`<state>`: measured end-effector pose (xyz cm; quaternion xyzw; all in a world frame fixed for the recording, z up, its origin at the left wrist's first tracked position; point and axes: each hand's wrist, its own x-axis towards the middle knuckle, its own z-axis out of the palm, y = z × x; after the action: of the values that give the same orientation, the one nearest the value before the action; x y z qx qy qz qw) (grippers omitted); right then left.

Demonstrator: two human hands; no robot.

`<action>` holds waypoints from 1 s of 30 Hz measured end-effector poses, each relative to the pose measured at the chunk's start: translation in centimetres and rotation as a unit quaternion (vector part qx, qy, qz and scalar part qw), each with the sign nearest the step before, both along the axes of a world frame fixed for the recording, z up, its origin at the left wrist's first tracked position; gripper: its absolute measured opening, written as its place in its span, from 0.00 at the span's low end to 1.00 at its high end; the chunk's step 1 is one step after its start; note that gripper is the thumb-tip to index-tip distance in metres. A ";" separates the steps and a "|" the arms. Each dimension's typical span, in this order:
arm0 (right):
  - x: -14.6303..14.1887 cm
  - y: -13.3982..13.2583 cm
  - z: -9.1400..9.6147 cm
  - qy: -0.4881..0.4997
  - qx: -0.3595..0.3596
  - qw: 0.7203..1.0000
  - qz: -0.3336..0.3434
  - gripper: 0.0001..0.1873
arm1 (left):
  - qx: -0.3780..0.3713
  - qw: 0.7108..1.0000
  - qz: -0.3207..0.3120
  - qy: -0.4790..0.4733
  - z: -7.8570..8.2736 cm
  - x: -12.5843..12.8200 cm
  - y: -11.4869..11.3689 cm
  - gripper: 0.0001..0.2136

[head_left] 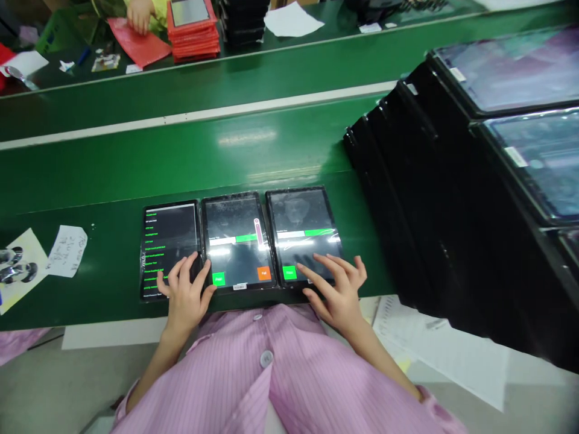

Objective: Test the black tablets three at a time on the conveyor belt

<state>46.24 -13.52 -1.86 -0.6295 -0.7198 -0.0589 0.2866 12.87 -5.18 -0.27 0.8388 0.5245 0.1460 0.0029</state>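
Note:
Three tablets lie side by side on the green bench in front of me, their screens lit. The left tablet [169, 235] shows a list of green text lines. On the middle tablet [235, 259] are a green and an orange button, a white-and-green bar and a pink vertical slider. A similar bar and a green button show on the right tablet [301, 211]. My left hand [187, 295] rests with spread fingers over the lower part of the left tablet. My right hand [339, 295] is spread over the lower right tablet, one fingertip beside its green button.
Tall stacks of black tablets [407, 181] stand at the right. Handwritten paper [67, 250] and a yellow sheet [22, 271] with metal parts lie at the left. Across the bench, another person's hand [140, 15] touches a red sleeve [140, 42] beside a red stack [193, 36].

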 end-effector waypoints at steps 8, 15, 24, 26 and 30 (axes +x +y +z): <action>0.0 0.5 -0.4 -0.017 0.023 0.999 0.015 0.20 | -0.022 1.000 0.005 0.011 0.5 0.4 -0.3 0.24; 0.0 0.5 -0.6 -0.026 0.019 0.999 0.037 0.13 | 0.032 0.999 -0.038 -0.013 0.0 -0.2 -1.8 0.27; 2.4 1.8 1.1 0.034 -0.017 0.999 0.007 0.17 | 0.028 0.999 -0.027 -0.008 1.4 -2.2 2.0 0.26; 4.8 4.0 1.0 0.101 -0.008 0.993 -0.058 0.21 | 0.002 1.000 0.011 0.012 2.2 -2.2 5.4 0.24; 9.1 10.9 -1.0 0.320 -0.035 0.935 -0.150 0.27 | -0.027 0.998 0.027 0.057 3.0 -0.1 13.0 0.22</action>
<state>55.36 -2.63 -2.87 -0.7252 -0.4889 0.1285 0.4675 12.73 7.84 2.69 0.8311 0.5497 0.0838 -0.0088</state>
